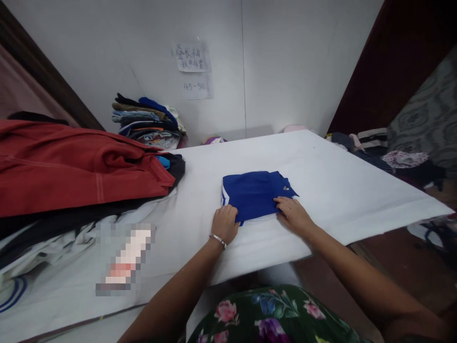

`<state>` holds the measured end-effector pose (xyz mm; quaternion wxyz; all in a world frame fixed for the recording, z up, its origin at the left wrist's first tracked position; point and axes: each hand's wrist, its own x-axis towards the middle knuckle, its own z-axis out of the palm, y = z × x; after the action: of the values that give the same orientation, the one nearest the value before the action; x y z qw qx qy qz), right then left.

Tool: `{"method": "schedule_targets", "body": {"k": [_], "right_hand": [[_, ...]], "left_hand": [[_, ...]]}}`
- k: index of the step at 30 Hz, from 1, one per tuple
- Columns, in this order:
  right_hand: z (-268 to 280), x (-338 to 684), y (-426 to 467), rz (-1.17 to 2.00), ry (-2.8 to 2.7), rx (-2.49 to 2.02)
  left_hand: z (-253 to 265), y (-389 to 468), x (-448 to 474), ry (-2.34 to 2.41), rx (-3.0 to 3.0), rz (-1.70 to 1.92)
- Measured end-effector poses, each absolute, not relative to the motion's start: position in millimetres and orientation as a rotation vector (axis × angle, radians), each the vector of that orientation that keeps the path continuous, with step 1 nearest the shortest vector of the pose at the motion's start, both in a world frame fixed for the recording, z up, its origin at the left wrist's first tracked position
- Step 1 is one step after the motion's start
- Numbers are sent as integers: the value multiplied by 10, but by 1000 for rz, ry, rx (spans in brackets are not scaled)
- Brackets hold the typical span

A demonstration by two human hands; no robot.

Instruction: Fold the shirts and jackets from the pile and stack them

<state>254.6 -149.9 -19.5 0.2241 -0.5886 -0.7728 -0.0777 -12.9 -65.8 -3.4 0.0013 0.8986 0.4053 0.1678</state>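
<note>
A folded blue collared garment (255, 190) lies on the white table, with white stripes along its left edge. Its pointed collar part and a small light tag or emblem are at the right end. My left hand (225, 223), wearing a bracelet, is closed at the near left corner of the garment, fingers curled over the cloth. At the near right edge, my right hand (294, 215) has its fingers bent over the fabric, gripping it beside the collar end. Both thumbs are mostly hidden.
Red clothing (71, 166) lies heaped at left over dark and white pieces. A folded stack of clothes (148, 121) stands against the wall behind. The white table (342, 190) has its near edge close to my body. More clothes (403, 159) lie beyond the right edge.
</note>
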Motion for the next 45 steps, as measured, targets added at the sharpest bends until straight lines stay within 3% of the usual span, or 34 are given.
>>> {"method": "schedule_targets", "body": {"k": [10,16,21,26,29,36,45], "right_hand": [[-161,2526,-1513,-284,-2167,-1644],[-160,2527,-1513,-167,-2195,-1626],[9,2611,-1631,34,-2153,-1498],[312,2650,-1139,64,-1983,-1368],[353,2705,-531,82,-1882,-1494],[321,2786,328,495,-2005,-1920],[236,2853,260,272,-2182,-1790]], "left_hand": [[-9,-631,-92,1226,2971,375],[77,-592,-155,1112,2904,320],[266,-389,-307,882,2586,488],[407,192,-62,1074,2495,778],[382,578,253,1281,2509,613],[273,944,657,1428,2563,23],[216,971,641,1302,2653,228]]}}
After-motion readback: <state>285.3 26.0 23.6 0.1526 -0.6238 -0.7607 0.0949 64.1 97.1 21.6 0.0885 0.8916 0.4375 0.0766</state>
